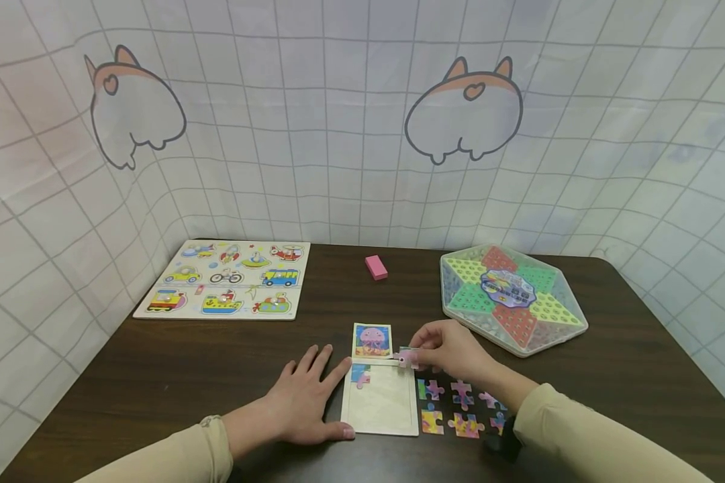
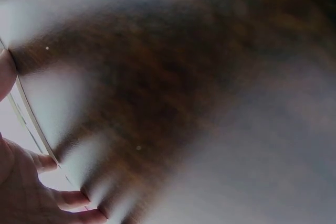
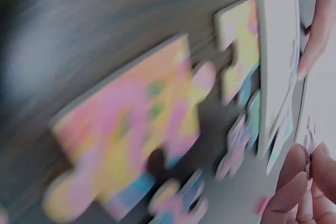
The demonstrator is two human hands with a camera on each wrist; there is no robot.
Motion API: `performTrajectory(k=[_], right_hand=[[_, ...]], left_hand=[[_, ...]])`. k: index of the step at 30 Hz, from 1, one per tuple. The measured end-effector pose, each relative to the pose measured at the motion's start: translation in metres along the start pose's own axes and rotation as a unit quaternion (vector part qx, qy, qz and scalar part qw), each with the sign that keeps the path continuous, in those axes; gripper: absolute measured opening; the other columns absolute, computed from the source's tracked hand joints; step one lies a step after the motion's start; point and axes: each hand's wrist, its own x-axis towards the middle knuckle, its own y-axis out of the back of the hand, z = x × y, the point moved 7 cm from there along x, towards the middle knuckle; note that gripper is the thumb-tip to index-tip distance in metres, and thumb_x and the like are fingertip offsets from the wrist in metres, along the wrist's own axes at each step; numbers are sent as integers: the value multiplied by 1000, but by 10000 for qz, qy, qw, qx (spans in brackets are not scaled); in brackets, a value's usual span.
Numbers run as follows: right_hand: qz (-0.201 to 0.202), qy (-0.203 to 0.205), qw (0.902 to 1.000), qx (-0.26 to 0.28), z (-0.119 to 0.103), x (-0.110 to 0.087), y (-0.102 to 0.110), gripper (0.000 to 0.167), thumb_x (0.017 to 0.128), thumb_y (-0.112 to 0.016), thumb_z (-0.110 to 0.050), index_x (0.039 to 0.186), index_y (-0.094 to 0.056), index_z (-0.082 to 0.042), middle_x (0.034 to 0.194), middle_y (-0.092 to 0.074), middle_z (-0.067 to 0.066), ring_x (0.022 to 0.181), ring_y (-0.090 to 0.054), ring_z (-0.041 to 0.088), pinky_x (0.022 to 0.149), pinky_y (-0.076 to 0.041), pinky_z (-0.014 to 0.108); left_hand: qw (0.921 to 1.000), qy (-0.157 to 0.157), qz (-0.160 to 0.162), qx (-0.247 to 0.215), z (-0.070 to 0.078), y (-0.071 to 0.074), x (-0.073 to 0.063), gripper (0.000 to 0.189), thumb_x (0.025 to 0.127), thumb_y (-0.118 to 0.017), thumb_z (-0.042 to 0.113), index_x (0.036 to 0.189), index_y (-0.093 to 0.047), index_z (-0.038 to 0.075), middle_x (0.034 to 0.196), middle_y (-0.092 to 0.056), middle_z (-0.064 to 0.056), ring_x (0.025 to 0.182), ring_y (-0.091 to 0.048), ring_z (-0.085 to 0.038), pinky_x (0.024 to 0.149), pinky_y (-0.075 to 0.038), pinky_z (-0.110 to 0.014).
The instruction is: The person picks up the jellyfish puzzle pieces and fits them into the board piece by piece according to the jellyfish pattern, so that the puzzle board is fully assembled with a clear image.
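Observation:
A pale puzzle tray (image 1: 387,412) lies on the dark table, with a jellyfish picture (image 1: 372,341) at its far end. One puzzle piece sits in the tray's upper left corner (image 1: 360,376). My left hand (image 1: 305,399) rests on the table with spread fingers, touching the tray's left edge; the left wrist view shows its fingers (image 2: 73,199) beside that edge. Between thumb and fingers, my right hand (image 1: 450,349) pinches a pink puzzle piece (image 1: 406,357) over the tray's upper right. Several loose puzzle pieces (image 1: 466,426) lie right of the tray, one large (image 3: 131,129) in the right wrist view.
At the back left lies a vehicle peg puzzle board (image 1: 220,282). A small pink block (image 1: 376,267) is at the back middle. The clear Chinese checkers box (image 1: 513,298) stands at the back right. A grid-patterned cloth (image 1: 338,134) hangs behind the table.

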Motion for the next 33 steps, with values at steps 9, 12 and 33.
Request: performTrajectory(k=[9, 12, 33], right_hand=[[-196, -518, 9983, 198, -10, 11, -33, 10, 89, -79, -11, 88, -73, -3, 70, -73, 5, 61, -69, 12, 60, -57, 29], [-234, -708, 9967, 307, -10, 12, -39, 11, 89, -80, -11, 87, -73, -2, 69, -74, 6, 60, -71, 12, 59, -57, 28], [-7, -952, 9942, -492, -22, 16, -48, 17, 84, -85, -13, 74, -72, -7, 63, -69, 3, 55, -67, 12, 53, -51, 25]], left_hand=[[10000, 14, -9, 23, 0, 1, -1, 108, 79, -61, 83, 162, -30, 22, 167, -27, -19, 152, -28, -44, 112, -34, -67], [10000, 0, 4, 12, 1, 1, -1, 108, 79, -61, 83, 162, -30, 22, 167, -27, -19, 152, -28, -44, 112, -35, -67], [10000, -8, 45, -22, -1, -1, 1, 107, 79, -62, 83, 162, -30, 23, 167, -28, -19, 152, -28, -43, 112, -35, -66]])
